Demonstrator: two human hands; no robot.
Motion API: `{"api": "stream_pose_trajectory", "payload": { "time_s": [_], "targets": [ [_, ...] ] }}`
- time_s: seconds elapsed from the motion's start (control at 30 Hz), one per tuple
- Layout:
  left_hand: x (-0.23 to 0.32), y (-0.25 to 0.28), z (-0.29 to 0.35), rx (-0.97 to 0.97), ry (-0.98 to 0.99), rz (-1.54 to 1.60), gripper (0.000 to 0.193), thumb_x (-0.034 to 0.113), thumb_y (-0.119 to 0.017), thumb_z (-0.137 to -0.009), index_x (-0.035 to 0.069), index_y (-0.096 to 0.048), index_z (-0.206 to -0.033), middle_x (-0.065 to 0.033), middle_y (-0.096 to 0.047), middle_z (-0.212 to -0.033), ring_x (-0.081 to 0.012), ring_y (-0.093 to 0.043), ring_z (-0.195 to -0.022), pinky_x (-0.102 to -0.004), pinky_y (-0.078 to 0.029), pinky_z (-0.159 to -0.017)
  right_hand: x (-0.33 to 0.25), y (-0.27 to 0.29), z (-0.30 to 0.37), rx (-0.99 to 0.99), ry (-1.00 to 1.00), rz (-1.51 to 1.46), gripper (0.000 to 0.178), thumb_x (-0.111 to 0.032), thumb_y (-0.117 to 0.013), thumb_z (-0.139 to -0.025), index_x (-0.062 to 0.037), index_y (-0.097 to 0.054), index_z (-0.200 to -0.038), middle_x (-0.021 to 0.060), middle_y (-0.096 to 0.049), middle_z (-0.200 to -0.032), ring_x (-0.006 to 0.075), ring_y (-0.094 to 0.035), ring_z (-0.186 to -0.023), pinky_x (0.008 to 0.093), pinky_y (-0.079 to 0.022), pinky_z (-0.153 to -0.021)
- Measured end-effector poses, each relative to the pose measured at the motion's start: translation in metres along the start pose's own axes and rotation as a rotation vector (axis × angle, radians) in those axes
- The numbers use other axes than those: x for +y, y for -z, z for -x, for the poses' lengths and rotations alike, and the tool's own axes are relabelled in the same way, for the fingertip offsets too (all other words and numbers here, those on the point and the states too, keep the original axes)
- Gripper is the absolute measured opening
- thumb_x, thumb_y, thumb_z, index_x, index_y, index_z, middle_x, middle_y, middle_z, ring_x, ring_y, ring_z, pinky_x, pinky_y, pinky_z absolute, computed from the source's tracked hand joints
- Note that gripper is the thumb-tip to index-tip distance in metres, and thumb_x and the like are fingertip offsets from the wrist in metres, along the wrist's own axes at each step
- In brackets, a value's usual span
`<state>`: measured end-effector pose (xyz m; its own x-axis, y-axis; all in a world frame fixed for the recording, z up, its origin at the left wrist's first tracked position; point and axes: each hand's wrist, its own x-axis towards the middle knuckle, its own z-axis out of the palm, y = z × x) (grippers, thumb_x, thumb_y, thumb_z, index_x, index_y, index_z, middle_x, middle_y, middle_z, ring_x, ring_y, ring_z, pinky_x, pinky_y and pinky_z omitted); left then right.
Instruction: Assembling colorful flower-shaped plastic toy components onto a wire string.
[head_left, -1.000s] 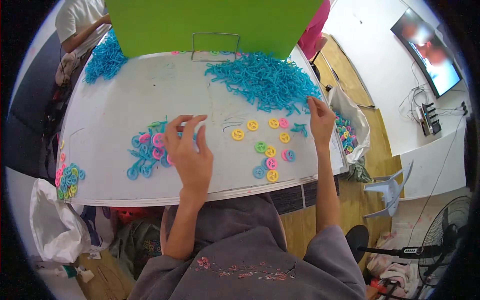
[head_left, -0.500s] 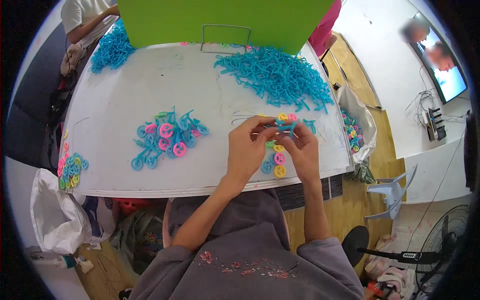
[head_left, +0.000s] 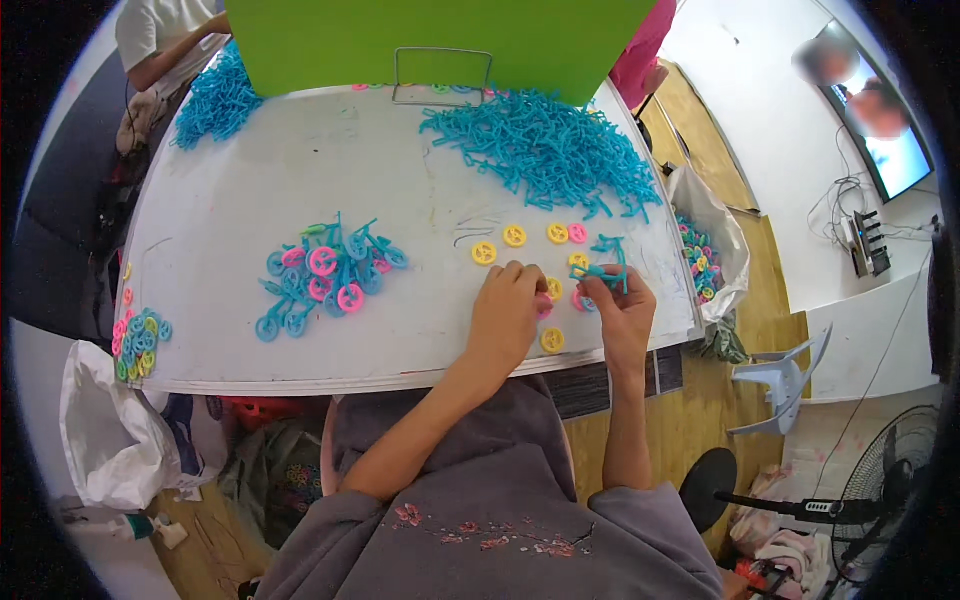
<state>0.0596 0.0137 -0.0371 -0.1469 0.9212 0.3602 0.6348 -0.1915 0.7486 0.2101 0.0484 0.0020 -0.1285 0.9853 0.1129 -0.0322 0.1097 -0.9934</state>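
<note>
My right hand [head_left: 628,315] pinches a teal plastic stick piece [head_left: 612,276] above the table's right front part. My left hand [head_left: 508,312] is just left of it, low over the table, fingers closed on a small pink wheel [head_left: 543,306] that is partly covered by them. Around the hands lie loose wheels: a yellow wheel [head_left: 552,341] nearest me, another yellow wheel [head_left: 484,253] and several more farther off. Beyond my right hand lies another teal piece [head_left: 605,243]. A pile of wheels joined to teal sticks [head_left: 335,272] lies to the left.
A large heap of teal sticks [head_left: 560,150] spreads over the far right of the white table [head_left: 230,200]. A green panel [head_left: 420,40] stands across the back. More wheels [head_left: 140,345] lie at the left edge. An open sack of coloured pieces [head_left: 728,250] stands beyond the right edge.
My hands have parted. The left came down onto the loose wheels and closed on a pink one; the right moved slightly right and nearer me, keeping the teal piece.
</note>
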Motion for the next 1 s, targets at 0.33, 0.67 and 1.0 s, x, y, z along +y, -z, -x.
{"api": "stream_pose_trajectory", "payload": {
  "time_s": [0.33, 0.67, 1.0],
  "targets": [
    [-0.007, 0.059, -0.008, 0.074, 0.337, 0.856, 0.016, 0.015, -0.065, -0.089, 0.002, -0.059, -0.096, -0.0043, -0.064, -0.086, -0.0122, -0.061, -0.081, -0.0258, -0.049, -0.067, 0.001, -0.026, 0.003, -0.19, 0.087, 0.06, 0.013, 0.007, -0.066, -0.081, 0.0037, -0.065, -0.094, 0.0067, -0.066, -0.089, 0.0116, -0.062, -0.086, 0.0258, -0.05, -0.078],
    [-0.018, 0.073, -0.015, -0.113, 0.363, 0.884, 0.011, 0.008, -0.059, -0.092, 0.0, -0.052, -0.096, -0.0085, -0.065, -0.087, -0.0141, -0.063, -0.079, -0.0279, -0.054, -0.07, 0.012, -0.05, 0.005, -0.253, 0.106, 0.054, 0.013, 0.007, -0.067, -0.081, 0.0036, -0.064, -0.093, 0.0073, -0.067, -0.088, 0.0128, -0.064, -0.084, 0.0261, -0.052, -0.077],
    [-0.009, 0.072, -0.006, 0.013, 0.257, 0.583, 0.024, 0.009, -0.057, -0.094, 0.0, -0.054, -0.116, -0.0093, -0.068, -0.088, -0.0151, -0.065, -0.079, -0.0297, -0.055, -0.073, 0.009, -0.048, -0.002, -0.273, -0.113, 0.128, 0.025, -0.013, -0.071, -0.085, 0.003, -0.063, -0.102, 0.0082, -0.068, -0.086, 0.0124, -0.064, -0.076, 0.0226, -0.052, -0.07]
  ]
}}
